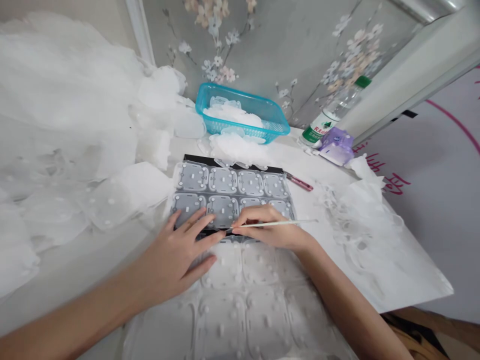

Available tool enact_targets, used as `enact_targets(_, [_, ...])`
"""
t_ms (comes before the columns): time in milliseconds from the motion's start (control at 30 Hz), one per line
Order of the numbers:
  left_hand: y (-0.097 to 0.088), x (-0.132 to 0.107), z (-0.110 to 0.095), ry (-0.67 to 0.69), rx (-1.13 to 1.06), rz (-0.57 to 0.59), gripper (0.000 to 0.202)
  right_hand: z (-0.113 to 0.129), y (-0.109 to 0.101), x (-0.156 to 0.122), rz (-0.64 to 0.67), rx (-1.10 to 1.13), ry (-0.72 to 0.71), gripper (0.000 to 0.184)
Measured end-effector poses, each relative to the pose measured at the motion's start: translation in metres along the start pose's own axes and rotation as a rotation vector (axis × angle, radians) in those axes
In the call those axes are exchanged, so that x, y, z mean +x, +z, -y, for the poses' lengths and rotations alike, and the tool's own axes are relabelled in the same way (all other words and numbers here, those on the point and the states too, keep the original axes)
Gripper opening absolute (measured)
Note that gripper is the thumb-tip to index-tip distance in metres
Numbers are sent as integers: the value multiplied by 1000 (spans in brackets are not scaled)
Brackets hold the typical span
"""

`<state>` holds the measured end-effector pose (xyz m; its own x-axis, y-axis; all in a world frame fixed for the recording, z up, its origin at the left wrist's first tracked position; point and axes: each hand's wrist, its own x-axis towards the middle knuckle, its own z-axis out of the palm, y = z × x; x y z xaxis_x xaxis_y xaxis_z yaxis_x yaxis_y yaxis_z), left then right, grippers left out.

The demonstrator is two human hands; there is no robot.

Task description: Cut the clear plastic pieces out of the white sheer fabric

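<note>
A translucent moulded plastic sheet (222, 181) with rows of rounded-square cells lies over a black board (234, 163). My left hand (183, 250) rests on it with fingers spread, pressing near the lower edge of the cells. In my right hand (270, 225) is a thin white stick-like tool (296, 222), held like a pen. Its working tip points at the sheet beside my left index finger, too small to make out. The sheet's nearer part (262, 310) extends over the table toward me.
Heaps of translucent plastic pieces (56, 125) fill the left side. Behind the sheet stands a blue basket (277, 112) holding more pieces. Farther right are a pink utility knife (300, 182), a water bottle (326, 117), a purple packet (337, 142) and plastic scraps (360, 215).
</note>
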<state>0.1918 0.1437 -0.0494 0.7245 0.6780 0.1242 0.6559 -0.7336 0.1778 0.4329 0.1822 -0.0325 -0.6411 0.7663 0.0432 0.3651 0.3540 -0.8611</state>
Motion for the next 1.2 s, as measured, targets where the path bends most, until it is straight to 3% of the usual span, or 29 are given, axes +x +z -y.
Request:
enact_targets(267, [-2,0,0,-1,-26,4,37,6,-23,-8,63,-38,101,18])
enact_targets(600, [1,0,-2,-24,-16,-18,36,-13,-6,-2,-47,62,42,23])
enact_targets(733, [1,-1,2,-4,12,-8,37,-1,-18,-7,-16,69,98,20])
enact_targets(933, [-7,15,-11,52,-11,-102,55,7,-52,-28,-370,-38,23,19])
enact_targets(1100, [7,46,-41,87,3,-139,56,-24,-35,-40,-420,245,182,27])
enact_targets(1200, [21,51,-47,72,39,-114,56,-32,-26,-43,-381,301,213,27])
